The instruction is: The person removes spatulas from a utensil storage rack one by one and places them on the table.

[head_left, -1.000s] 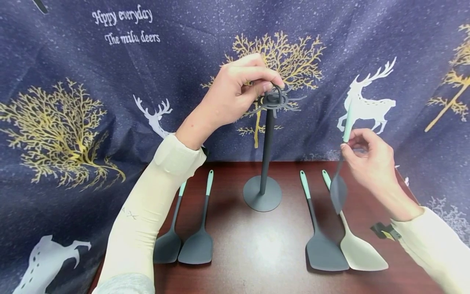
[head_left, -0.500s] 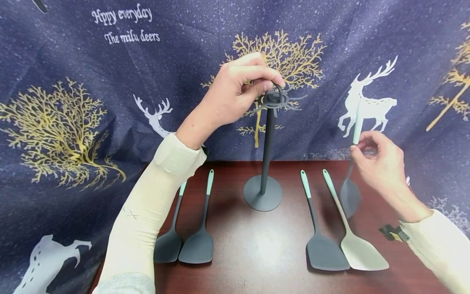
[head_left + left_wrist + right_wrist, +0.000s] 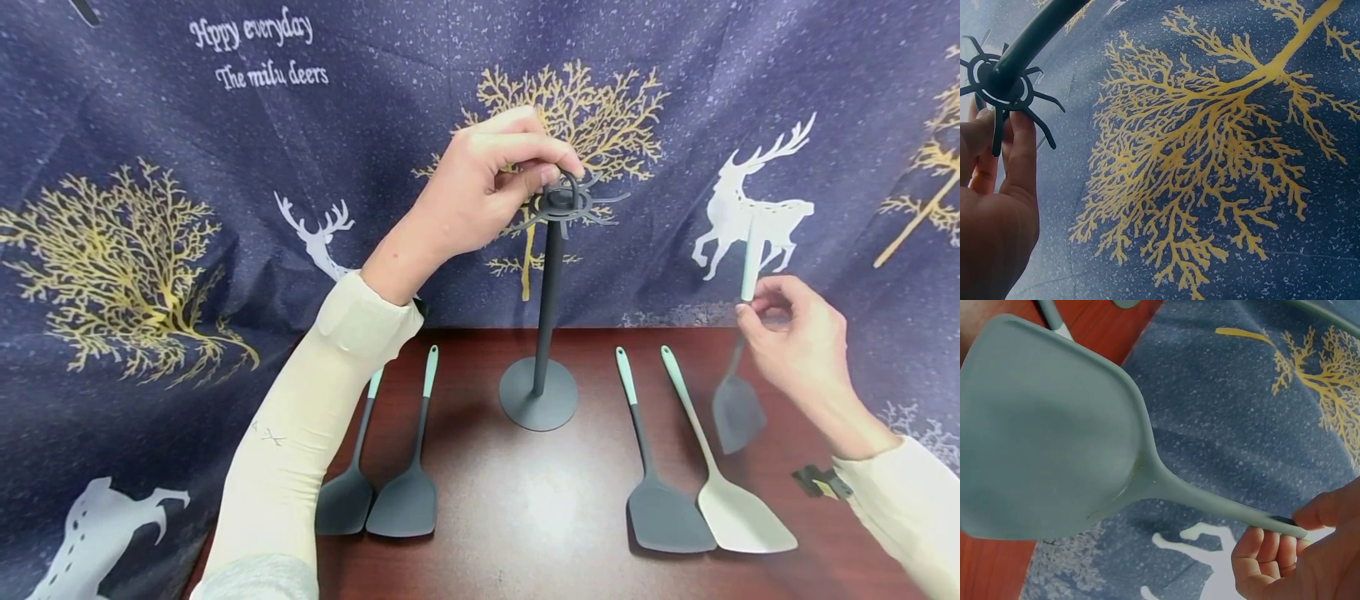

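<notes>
With thumb and fingers, my left hand (image 3: pixel 487 183) pinches the loop on top of a dark utensil stand (image 3: pixel 549 292). Hooks radiate below that loop, and the round base rests on the table; the left wrist view shows the hooks (image 3: pixel 1044 100) from below. On the right, my right hand (image 3: pixel 798 346) pinches a spatula (image 3: pixel 738 412) where the mint handle meets the grey neck. This spatula is upright, handle up and blade down, above the table. Its broad grey blade (image 3: pixel 1054 431) fills much of the right wrist view.
Right of the stand lie a grey spatula (image 3: pixel 667 512) and a cream spatula (image 3: pixel 738 512). Two more grey ones lie left: one spatula (image 3: pixel 405 500) in full view, another spatula (image 3: pixel 347 500) partly behind my left sleeve. A patterned cloth (image 3: pixel 637 267) hangs behind the table (image 3: pixel 525 517).
My right hand has moved right and slightly down with the spatula, and the blade has turned to show more of its face. My left hand and the stand stay where they were.
</notes>
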The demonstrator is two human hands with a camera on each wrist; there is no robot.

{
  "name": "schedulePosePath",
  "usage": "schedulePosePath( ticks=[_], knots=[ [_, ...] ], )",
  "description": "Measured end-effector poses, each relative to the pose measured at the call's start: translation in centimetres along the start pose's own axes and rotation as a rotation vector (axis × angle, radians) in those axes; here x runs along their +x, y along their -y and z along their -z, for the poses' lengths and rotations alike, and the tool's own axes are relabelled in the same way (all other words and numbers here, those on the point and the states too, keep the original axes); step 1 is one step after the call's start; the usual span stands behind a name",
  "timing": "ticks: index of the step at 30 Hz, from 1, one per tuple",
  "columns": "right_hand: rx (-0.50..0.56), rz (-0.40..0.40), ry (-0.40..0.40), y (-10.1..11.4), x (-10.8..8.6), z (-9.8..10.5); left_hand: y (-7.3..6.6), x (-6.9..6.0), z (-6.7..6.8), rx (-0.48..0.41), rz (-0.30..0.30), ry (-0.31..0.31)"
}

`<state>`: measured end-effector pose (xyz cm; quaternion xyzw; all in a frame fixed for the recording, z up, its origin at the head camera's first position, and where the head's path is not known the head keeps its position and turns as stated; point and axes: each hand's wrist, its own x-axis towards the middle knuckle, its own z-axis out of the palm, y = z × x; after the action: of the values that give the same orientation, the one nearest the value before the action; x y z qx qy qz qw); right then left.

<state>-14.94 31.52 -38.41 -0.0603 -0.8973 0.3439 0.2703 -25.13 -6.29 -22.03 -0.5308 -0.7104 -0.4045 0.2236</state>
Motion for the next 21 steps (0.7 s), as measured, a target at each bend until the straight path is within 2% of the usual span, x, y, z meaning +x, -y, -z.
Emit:
schedulePosePath(
  ticks=[9,21],
  knots=[
    [-0.007,0.009,0.019,-1.5,-0.1,0.7,0.0,0.1,-0.1,-0.005,-0.002,-0.007],
    [-0.087,-0.006,0.027,-3.3,-0.3,1.6,-0.2,-0.1,0.0,0.030,0.011,-0.002]
  ],
)
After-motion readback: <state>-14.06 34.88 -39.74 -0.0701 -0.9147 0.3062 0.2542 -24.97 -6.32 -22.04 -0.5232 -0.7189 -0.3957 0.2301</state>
